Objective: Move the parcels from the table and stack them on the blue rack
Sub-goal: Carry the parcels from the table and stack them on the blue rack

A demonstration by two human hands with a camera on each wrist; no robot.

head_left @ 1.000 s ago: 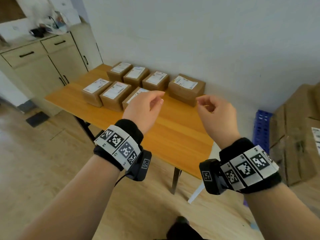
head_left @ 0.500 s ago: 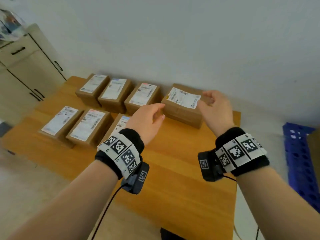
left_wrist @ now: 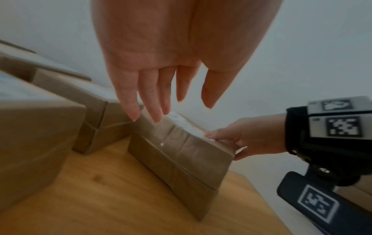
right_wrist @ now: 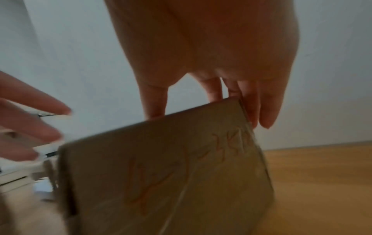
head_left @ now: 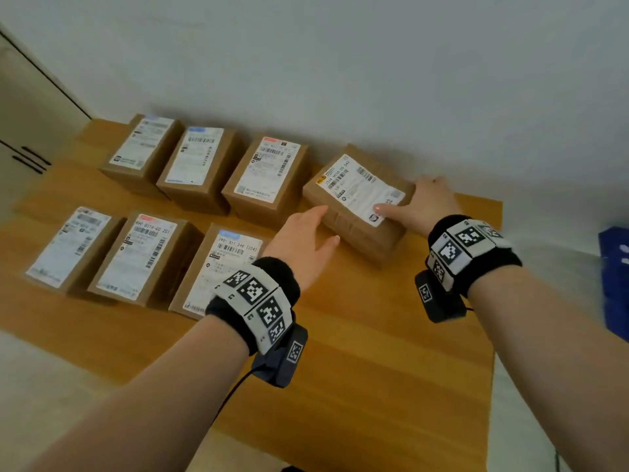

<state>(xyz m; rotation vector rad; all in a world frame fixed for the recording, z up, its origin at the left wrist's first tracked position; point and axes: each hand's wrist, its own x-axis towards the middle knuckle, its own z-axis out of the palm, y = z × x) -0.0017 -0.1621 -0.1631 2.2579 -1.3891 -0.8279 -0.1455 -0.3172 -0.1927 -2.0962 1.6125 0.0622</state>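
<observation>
Target parcel (head_left: 357, 202): the rightmost box of the back row on the desk (head_left: 391, 352), against the wall, set at an angle to its neighbours.
Right hand (head_left: 430, 206): grip closed round the target parcel's right end — thumb on the label (head_left: 360, 190), fingers down the far side.
Left hand (head_left: 301, 245): fingers straight and loose at the target parcel's left end, holding nothing; whether the tips touch the cardboard I cannot tell.
Risk, one-sided lift: if the right hand pulls up before the left has hold, I'd expect the box to pivot and slide out.
Risk, neighbour: the labelled parcel (head_left: 269, 178) just left of the target leaves little room — the left fingers could nudge it.
Risk, carry: the blue rack (head_left: 614, 267) sits off to the target parcel's right, beyond the desk edge; a slack hold could drop the box on the way.
</observation>
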